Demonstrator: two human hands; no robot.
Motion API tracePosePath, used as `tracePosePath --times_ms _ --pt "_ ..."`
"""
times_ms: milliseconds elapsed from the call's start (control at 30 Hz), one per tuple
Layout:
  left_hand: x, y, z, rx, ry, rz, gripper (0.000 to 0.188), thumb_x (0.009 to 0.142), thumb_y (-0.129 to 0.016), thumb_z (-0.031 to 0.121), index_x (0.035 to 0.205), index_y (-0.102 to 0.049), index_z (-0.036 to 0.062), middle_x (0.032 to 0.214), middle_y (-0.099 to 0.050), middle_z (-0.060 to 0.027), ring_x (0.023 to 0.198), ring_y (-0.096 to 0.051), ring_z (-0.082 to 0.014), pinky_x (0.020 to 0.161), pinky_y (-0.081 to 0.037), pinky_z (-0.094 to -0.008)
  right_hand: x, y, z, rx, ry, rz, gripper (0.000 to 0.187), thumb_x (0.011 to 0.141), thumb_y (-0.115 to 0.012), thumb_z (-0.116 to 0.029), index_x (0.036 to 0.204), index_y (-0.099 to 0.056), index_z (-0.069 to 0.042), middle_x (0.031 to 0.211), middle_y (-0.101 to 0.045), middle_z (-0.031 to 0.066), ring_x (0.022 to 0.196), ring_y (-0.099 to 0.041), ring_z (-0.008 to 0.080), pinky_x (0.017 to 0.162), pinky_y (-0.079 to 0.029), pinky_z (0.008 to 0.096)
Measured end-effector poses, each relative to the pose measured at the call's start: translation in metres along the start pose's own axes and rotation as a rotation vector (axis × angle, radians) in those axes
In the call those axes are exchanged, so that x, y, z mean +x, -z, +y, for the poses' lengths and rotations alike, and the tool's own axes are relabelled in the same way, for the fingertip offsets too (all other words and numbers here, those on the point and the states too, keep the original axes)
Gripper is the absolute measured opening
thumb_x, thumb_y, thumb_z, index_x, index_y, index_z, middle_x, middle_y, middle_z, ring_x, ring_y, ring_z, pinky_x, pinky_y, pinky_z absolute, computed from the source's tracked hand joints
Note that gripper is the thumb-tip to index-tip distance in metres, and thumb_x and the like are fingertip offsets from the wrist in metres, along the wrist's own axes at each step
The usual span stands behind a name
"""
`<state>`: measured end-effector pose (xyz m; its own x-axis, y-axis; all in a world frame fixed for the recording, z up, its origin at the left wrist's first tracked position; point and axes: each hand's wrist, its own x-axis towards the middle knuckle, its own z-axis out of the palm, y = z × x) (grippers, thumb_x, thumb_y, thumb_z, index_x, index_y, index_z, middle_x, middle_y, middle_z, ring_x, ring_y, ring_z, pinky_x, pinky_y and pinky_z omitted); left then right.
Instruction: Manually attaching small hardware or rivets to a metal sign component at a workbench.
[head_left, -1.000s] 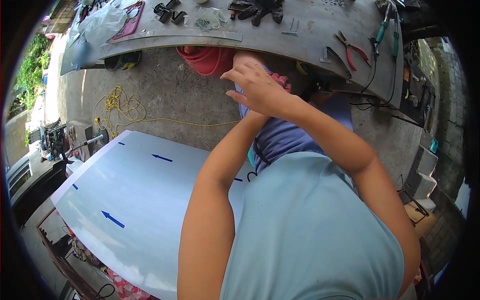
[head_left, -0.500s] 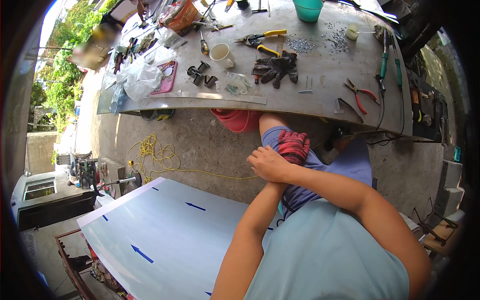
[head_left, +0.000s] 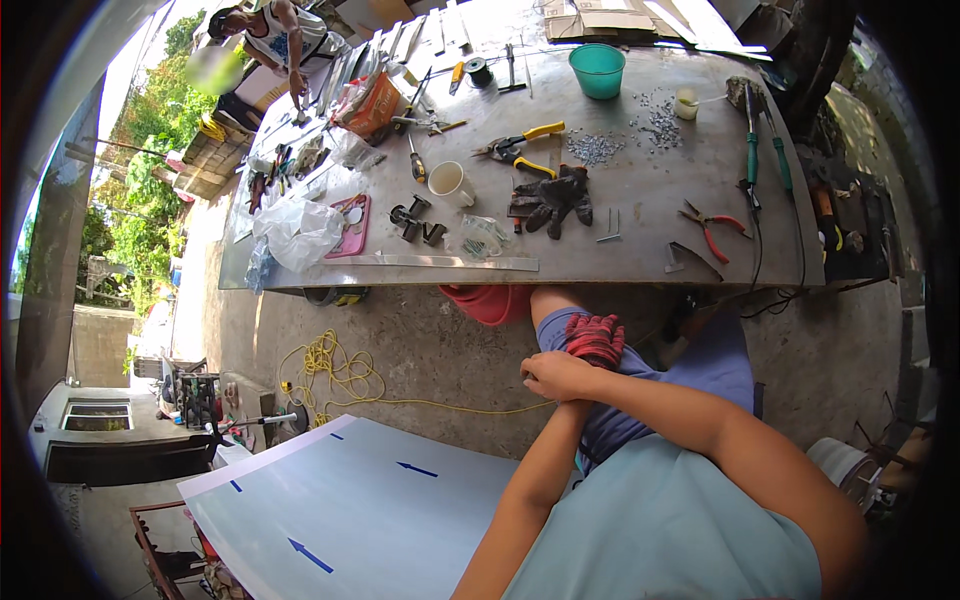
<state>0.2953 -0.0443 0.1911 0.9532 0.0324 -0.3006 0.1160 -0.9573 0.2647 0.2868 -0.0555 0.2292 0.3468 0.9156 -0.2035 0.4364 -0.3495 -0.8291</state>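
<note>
A red-and-black work glove (head_left: 605, 352) covers my left hand (head_left: 594, 334), which rests over my thigh with its fingers stretched forward. Bare, my right hand (head_left: 560, 376) crosses over the left wrist, just behind the glove. Its fingers are curled closed; what they grip, if anything, is hidden. Beyond both hands, on the metal-topped bench (head_left: 400, 275), lies a dark glove (head_left: 556, 202). Yellow-handled snips (head_left: 520, 146), red-handled pliers (head_left: 716, 228) and a cream mug (head_left: 450, 184) are spread around it.
A green bucket (head_left: 597, 72), small metal pieces (head_left: 596, 150) and soldering irons (head_left: 752, 150) occupy the bench. A red tub (head_left: 487, 303) sits below. Yellow cord (head_left: 335, 365) crosses the floor near a pale sheet (head_left: 370, 500) with blue arrows. Another person (head_left: 290, 40) stands far left.
My view has tilted up, showing more of the bench's far side and the other person. My right hand's fingers have curled in tighter beside the left wrist.
</note>
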Motion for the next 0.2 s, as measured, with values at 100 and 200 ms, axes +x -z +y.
tracePosePath --times_ms 100,200 --pt "-0.0002 0.0032 0.0017 -0.015 0.003 0.003 0.046 0.097 -0.049 0.046 0.132 -0.062 0.0185 0.134 -0.064 -0.0070 0.130 -0.054 -0.0284 0.118 -0.027 -0.0476 0.0010 -0.0013 0.0011 0.016 -0.001 0.013 0.028 0.091 -0.060 -0.023 0.108 -0.066 -0.002 0.103 -0.070 0.0212 0.100 -0.067 0.0402 0.089 -0.052 0.0483" --pt "0.0002 0.0047 0.0032 -0.015 0.041 -0.049 0.047 0.097 -0.050 0.045 0.132 -0.063 0.0180 0.134 -0.064 -0.0080 0.130 -0.054 -0.0301 0.119 -0.027 -0.0477 0.0012 -0.0027 0.0033 0.027 -0.002 0.025 0.027 0.090 -0.059 -0.023 0.104 -0.067 -0.002 0.101 -0.071 0.0218 0.098 -0.067 0.0407 0.088 -0.052 0.0492"
